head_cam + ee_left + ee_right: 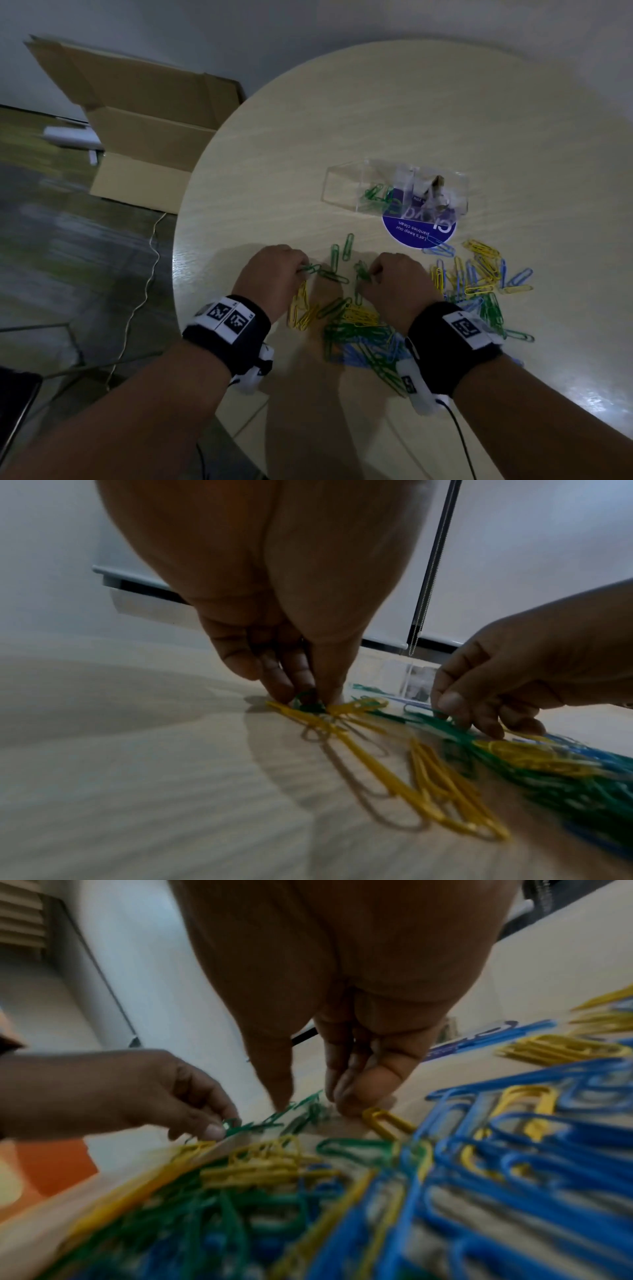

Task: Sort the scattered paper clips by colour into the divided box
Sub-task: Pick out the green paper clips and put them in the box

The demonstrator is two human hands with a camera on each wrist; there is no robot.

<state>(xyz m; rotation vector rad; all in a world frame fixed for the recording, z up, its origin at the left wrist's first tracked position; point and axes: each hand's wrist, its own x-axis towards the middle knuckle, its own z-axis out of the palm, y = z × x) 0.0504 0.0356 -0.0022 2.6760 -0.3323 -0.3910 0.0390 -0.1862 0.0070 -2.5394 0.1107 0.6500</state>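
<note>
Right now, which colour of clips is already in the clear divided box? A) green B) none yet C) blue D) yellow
A: in the head view the only clips inside the clear divided box are the green clips in the box, while the yellow clips and blue clips lie loose on the table.

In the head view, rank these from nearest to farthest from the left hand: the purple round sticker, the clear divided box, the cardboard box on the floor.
From the left hand:
1. Purple round sticker, on the table to its right.
2. Clear divided box, just beyond the sticker; these two are close to call.
3. Cardboard box, on the floor, far left.
</note>
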